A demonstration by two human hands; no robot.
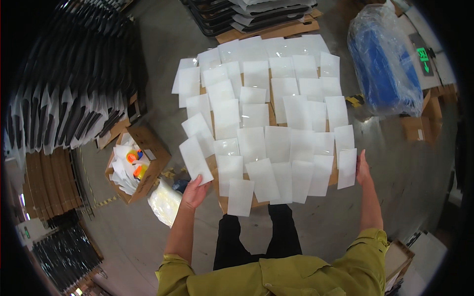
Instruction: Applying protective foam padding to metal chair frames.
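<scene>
Many thin white rectangular sheets (252, 143) overlap in rough rows across a brown cardboard surface (211, 169) in front of me. My left hand (195, 193) is closed on the near end of a tilted white sheet (195, 159) at the left edge, its thumb on top and its other fingers mostly hidden underneath. On the opposite side, my right hand (363, 170) stands upright with fingers stretched out along the outer edge of another white sheet (347, 168). Its palm faces inward, close to that sheet or touching it.
An open cardboard box (159, 157) with white scraps and orange-capped bottles stands left, beside a whitish plastic bag (165, 202). Dark frames (74, 64) are stacked at far left; more black trays (207, 17) lie beyond. A plastic-wrapped blue bin (385, 64) stands right.
</scene>
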